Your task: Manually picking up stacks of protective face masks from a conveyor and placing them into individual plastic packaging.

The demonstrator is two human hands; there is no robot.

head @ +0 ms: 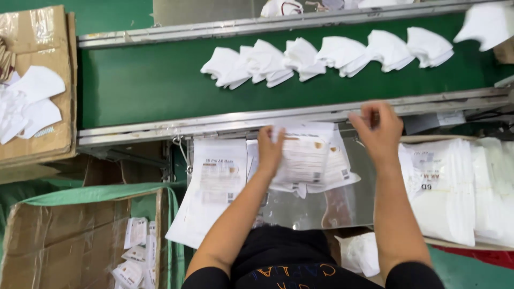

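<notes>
My left hand (269,148) grips a clear printed mask pouch (305,158) from a loose pile on a shiny metal work surface (300,206). My right hand (377,126) hovers just right of the pile, near the conveyor's front rail, fingers curled and pinched; whether it holds anything is unclear. A stack of flat printed pouches (217,179) lies left of the left hand. Folded white masks (326,56) sit in an overlapping row on the green conveyor belt (139,80) beyond both hands.
Packed white pouches (455,187) are stacked at the right. A cardboard box (37,85) with loose white masks stands at upper left. A lower cardboard box (69,241) lined with green plastic holds several filled pouches. The metal conveyor rail (214,124) runs across.
</notes>
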